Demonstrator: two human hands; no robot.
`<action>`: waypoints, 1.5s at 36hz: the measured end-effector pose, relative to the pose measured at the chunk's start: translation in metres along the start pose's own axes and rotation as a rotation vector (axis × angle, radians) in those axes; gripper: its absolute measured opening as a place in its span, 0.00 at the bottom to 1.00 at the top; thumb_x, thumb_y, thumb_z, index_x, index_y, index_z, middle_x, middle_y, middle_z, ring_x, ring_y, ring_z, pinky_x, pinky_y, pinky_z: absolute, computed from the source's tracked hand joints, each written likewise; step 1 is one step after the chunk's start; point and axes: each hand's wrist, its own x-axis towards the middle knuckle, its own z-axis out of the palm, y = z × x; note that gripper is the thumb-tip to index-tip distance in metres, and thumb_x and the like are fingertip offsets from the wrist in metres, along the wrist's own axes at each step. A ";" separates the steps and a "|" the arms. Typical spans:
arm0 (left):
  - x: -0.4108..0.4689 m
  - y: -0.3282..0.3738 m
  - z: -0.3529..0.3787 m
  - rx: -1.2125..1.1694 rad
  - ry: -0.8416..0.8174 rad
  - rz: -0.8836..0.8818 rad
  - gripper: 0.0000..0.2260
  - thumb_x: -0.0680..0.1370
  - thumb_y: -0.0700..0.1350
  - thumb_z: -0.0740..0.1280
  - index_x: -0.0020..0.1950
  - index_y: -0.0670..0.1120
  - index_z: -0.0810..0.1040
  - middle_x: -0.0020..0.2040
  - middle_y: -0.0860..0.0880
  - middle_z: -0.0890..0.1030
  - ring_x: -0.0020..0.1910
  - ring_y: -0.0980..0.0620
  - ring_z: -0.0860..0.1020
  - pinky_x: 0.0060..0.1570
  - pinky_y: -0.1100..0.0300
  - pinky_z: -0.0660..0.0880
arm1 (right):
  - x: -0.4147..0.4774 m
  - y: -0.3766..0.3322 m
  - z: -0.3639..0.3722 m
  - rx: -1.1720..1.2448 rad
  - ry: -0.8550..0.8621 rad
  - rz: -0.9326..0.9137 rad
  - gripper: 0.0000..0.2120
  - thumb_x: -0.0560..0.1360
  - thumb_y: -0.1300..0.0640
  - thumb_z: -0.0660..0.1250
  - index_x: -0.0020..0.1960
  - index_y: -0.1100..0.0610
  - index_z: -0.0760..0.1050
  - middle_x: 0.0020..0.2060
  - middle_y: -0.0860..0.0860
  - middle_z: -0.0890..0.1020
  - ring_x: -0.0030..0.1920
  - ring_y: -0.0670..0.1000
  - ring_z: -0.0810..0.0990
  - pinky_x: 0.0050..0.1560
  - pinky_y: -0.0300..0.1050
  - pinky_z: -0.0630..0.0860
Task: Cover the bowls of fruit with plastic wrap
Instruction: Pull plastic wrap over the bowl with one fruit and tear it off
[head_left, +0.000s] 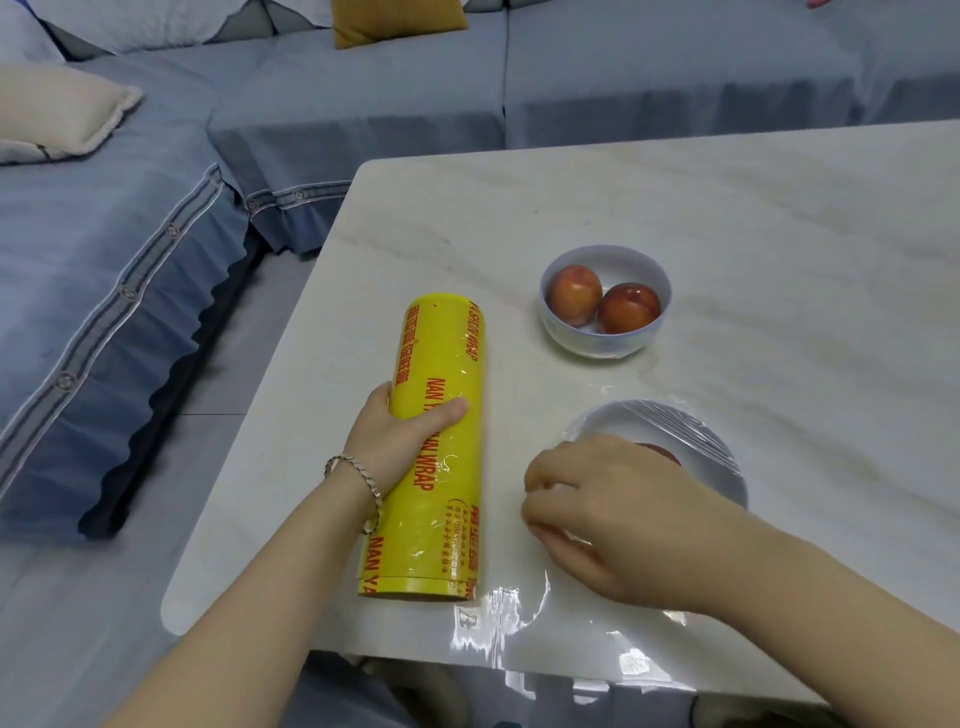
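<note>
Your pale marble bench rounds off at its near left corner, and its far right stretch lies open. The white ceramic bowl farther off holds two red-orange round fruits. The nearer white bowl holds a red fruit under clear plastic film, which glints down over the near edge. Your left grip clasps the yellow plastic-wrap roll lying along the left edge. Your right grip pinches the film beside the nearer bowl.
</note>
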 end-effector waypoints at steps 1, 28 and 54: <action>0.000 0.001 -0.001 -0.010 0.000 -0.021 0.26 0.68 0.53 0.73 0.63 0.48 0.70 0.54 0.48 0.79 0.43 0.51 0.80 0.36 0.60 0.75 | 0.001 0.001 -0.005 0.001 -0.014 -0.048 0.12 0.72 0.52 0.57 0.35 0.53 0.76 0.34 0.48 0.80 0.31 0.51 0.77 0.31 0.38 0.70; -0.020 0.061 -0.011 -0.415 0.320 0.086 0.30 0.69 0.65 0.64 0.62 0.46 0.67 0.53 0.46 0.79 0.48 0.47 0.79 0.49 0.51 0.77 | 0.074 -0.013 -0.017 1.037 -0.066 0.599 0.31 0.70 0.41 0.67 0.64 0.41 0.51 0.47 0.35 0.72 0.44 0.37 0.75 0.42 0.28 0.72; -0.025 0.045 -0.022 -0.001 0.374 0.462 0.31 0.60 0.52 0.79 0.55 0.63 0.65 0.57 0.54 0.76 0.52 0.52 0.77 0.48 0.55 0.76 | 0.116 0.042 -0.019 1.360 0.312 0.948 0.14 0.80 0.53 0.55 0.59 0.58 0.73 0.46 0.54 0.80 0.45 0.52 0.79 0.52 0.46 0.75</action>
